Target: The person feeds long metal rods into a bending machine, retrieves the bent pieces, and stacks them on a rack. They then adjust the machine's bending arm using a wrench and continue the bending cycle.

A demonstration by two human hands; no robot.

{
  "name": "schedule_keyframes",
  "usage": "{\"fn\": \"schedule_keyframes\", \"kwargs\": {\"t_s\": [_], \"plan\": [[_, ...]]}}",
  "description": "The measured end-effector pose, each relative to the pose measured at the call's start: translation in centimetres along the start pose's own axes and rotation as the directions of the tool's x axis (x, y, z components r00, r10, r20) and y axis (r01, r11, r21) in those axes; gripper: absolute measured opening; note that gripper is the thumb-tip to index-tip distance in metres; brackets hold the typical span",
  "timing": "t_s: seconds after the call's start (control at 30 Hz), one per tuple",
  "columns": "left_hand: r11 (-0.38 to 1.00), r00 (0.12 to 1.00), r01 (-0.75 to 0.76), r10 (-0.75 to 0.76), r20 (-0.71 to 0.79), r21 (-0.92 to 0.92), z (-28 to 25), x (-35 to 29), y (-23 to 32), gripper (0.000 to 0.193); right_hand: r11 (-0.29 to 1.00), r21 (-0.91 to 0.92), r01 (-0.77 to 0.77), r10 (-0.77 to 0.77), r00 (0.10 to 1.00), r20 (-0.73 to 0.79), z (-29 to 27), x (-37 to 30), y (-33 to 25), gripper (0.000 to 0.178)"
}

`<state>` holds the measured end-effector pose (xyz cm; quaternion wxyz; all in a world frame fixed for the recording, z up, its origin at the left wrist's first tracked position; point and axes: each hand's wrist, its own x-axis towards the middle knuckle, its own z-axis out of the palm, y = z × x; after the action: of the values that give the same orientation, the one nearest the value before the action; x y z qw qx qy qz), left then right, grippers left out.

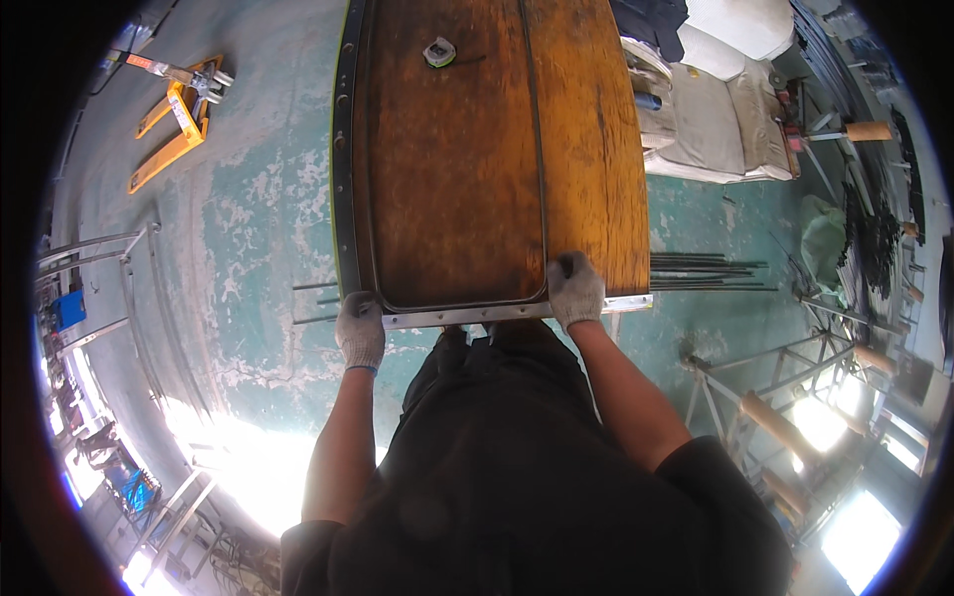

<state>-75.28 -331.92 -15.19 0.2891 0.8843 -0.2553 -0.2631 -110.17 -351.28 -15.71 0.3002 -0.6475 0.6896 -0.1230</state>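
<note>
A thin metal rod frame (457,305) with rounded near corners lies on a worn brown wooden tabletop (596,139). My left hand (360,330), in a pale knit work glove, has its fingers curled at the frame's near left corner, by the table's edge. At the near right corner my right hand (576,290), gloved alike, closes on the rod with its fingers bent. The frame's sides run away from me, and its far end is out of view. Farther up the tabletop, inside the frame, sits a tape measure (438,53).
Metal strips edge the table, a dark one with holes (345,149) at left. Thin rods (711,272) stick out low on the right. A yellow pallet jack (184,124) stands far left, a cushioned sofa (706,119) far right. Metal racks (775,382) stand at right.
</note>
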Motion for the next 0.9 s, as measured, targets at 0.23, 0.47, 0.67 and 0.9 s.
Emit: {"fn": "schedule_keyframes", "kwargs": {"t_s": [0.23,0.47,0.67,0.9], "plan": [[0.975,0.998,0.030,-0.018,-0.055,0.219,0.7,0.6,2.1,0.022,0.986,-0.124,0.108,-0.102,0.993,0.053,0.0,0.9,-1.7,0.038],[0.896,0.996,0.087,-0.080,-0.033,0.436,1.8,2.2,5.1,0.032,0.995,-0.091,-0.031,0.046,0.983,0.177,-0.4,2.3,-3.4,0.043],[0.938,0.989,0.138,-0.145,0.000,0.317,1.0,2.5,5.3,0.038,0.997,-0.028,0.074,-0.065,0.968,0.243,-0.8,2.8,-1.7,0.034],[0.997,0.998,-0.020,0.016,0.055,0.071,1.6,4.5,3.6,0.043,0.995,-0.054,0.089,-0.084,0.992,0.092,-2.0,2.9,-1.1,0.025]]}}
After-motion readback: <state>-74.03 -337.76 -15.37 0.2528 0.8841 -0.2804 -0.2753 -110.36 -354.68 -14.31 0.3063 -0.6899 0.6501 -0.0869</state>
